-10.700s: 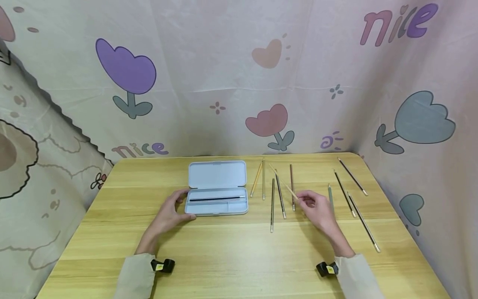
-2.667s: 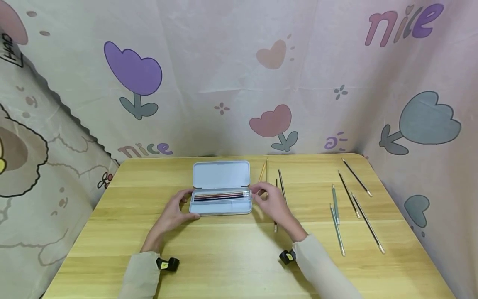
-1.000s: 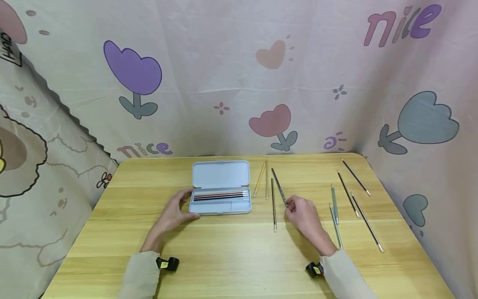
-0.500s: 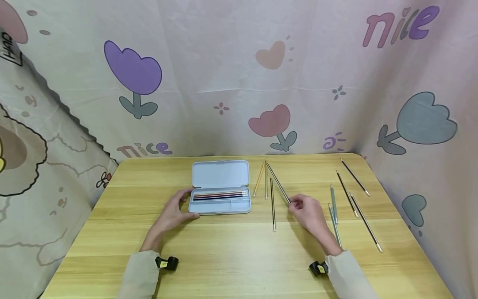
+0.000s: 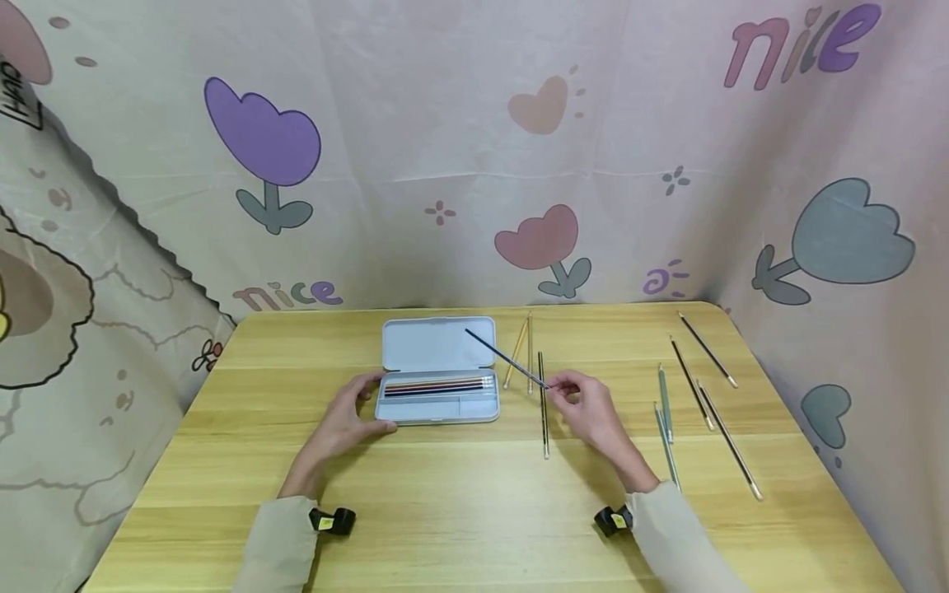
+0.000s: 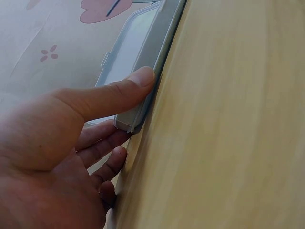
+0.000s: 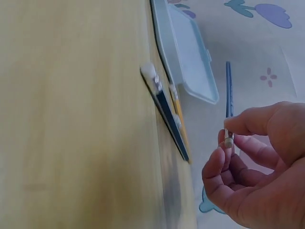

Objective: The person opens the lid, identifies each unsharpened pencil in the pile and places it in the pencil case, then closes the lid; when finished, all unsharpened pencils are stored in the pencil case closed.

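A light-blue pencil case (image 5: 437, 409) stands with its lid up on the table. Several pencils (image 5: 433, 387) lie side by side in its rear compartment, eraser ends to the right. My left hand (image 5: 348, 420) grips the case's left end, thumb at the front and fingers around the corner, as the left wrist view also shows. My right hand (image 5: 589, 408) pinches a dark pencil (image 5: 507, 360) near its eraser end. This pencil is off the table, its far end pointing up and left in front of the lid. In the right wrist view its eraser (image 7: 229, 142) sticks out below the thumb.
Right of the case lie two yellowish pencils (image 5: 515, 354) and a black pencil (image 5: 544, 420). Farther right are two green pencils (image 5: 664, 403) and several black ones (image 5: 730, 441). A patterned cloth (image 5: 415, 148) hangs behind the table (image 5: 460, 511).
Pencils have gone from the table into the case since the earliest frame. Over the last second my right hand lifted the dark pencil and moved left with it. The left hand stayed put.
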{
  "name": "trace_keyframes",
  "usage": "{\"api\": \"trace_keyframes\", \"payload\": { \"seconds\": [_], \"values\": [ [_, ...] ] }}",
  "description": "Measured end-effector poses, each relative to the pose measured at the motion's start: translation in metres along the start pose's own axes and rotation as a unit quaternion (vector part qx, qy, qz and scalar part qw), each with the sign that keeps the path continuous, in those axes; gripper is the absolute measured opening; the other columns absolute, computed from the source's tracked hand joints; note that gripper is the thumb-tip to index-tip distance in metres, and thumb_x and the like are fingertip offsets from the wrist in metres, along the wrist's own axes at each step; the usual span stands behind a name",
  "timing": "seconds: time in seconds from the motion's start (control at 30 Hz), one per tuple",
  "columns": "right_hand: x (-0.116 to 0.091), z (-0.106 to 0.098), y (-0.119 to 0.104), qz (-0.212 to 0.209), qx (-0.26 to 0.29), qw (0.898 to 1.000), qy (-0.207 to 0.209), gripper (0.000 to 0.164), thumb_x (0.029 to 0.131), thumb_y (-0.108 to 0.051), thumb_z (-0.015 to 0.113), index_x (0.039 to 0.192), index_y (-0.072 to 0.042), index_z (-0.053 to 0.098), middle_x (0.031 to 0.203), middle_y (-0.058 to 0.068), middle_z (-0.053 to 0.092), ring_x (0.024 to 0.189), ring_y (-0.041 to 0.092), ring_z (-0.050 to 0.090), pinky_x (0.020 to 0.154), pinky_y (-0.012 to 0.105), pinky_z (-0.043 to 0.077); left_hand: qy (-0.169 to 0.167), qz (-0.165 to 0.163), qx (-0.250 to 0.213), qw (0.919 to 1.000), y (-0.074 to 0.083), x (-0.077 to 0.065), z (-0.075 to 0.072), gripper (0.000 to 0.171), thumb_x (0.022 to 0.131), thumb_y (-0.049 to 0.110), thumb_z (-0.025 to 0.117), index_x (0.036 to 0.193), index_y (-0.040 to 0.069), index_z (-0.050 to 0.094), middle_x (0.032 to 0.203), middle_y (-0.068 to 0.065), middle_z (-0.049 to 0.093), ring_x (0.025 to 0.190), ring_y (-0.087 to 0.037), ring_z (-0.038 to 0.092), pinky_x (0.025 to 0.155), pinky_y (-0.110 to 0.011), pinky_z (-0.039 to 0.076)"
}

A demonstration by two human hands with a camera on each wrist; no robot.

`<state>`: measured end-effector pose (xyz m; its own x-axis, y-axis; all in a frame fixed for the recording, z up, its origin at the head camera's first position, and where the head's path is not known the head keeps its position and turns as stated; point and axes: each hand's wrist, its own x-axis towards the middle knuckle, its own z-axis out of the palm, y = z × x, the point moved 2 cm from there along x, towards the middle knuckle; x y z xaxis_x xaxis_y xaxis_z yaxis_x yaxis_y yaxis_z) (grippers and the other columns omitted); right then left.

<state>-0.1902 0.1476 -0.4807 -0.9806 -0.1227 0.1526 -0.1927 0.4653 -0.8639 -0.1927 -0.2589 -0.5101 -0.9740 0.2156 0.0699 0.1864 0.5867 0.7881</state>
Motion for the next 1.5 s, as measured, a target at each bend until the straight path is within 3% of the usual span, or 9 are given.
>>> {"api": "trace_keyframes", "payload": {
  "seconds": [0.3,0.6,0.8,1.07,1.33,1.5],
  "values": [
    [0.021,0.029,-0.009,-0.024,0.022,0.999,0.008,0.011,0.092,0.005,0.071,0.1,-0.002,0.075,0.089,0.009,0.069,0.084,0.022,0.062,0.068,0.025,0.054,-0.003,-0.01,-0.008,0.9999,0.0,-0.001,0.001,0.092,0.073,0.014,0.093,0.151,0.003,0.045,0.14,-0.023,0.054,0.118,-0.038,0.05,0.101,-0.056,0.042],
    [0.037,0.057,-0.02,-0.011,0.011,1.0,-0.014,0.013,0.093,0.004,0.07,0.098,-0.006,0.075,0.091,0.009,0.07,0.081,0.018,0.059,0.065,0.025,0.051,0.0,-0.011,0.005,0.9999,0.002,0.0,0.0,0.091,0.074,0.017,0.094,0.15,0.003,0.045,0.14,-0.023,0.053,0.118,-0.038,0.049,0.102,-0.056,0.041],
    [0.045,0.072,-0.028,-0.044,-0.013,0.998,-0.033,0.012,0.092,0.007,0.069,0.096,-0.002,0.076,0.091,0.01,0.07,0.078,0.016,0.059,0.062,0.025,0.052,0.002,-0.009,0.01,0.9999,0.002,0.0,-0.001,0.089,0.075,0.019,0.093,0.149,0.003,0.046,0.142,-0.023,0.053,0.12,-0.04,0.048,0.104,-0.058,0.04],
    [0.049,0.087,-0.035,-0.051,-0.055,0.994,-0.079,0.017,0.09,0.012,0.068,0.099,0.0,0.075,0.092,0.008,0.072,0.081,0.017,0.065,0.072,0.027,0.057,0.0,-0.012,0.004,0.9999,0.002,-0.001,0.0,0.091,0.075,0.017,0.093,0.15,0.002,0.045,0.141,-0.024,0.052,0.121,-0.04,0.049,0.105,-0.058,0.041],
    [0.05,0.095,-0.037,-0.095,-0.119,0.986,-0.066,0.012,0.089,0.006,0.073,0.097,-0.002,0.078,0.095,0.008,0.076,0.094,0.026,0.068,0.089,0.042,0.055,0.002,-0.006,0.0,1.0,0.001,-0.001,0.001,0.091,0.075,0.016,0.093,0.15,0.002,0.045,0.142,-0.024,0.052,0.121,-0.039,0.05,0.105,-0.058,0.041],
    [0.051,0.094,-0.036,-0.097,-0.114,0.987,-0.061,0.012,0.089,0.003,0.076,0.1,-0.002,0.078,0.099,0.009,0.076,0.094,0.024,0.069,0.087,0.04,0.056,0.003,-0.007,-0.007,1.0,0.002,0.0,-0.001,0.09,0.074,0.016,0.094,0.149,0.001,0.046,0.141,-0.024,0.053,0.12,-0.04,0.049,0.105,-0.058,0.04]
  ]
}}
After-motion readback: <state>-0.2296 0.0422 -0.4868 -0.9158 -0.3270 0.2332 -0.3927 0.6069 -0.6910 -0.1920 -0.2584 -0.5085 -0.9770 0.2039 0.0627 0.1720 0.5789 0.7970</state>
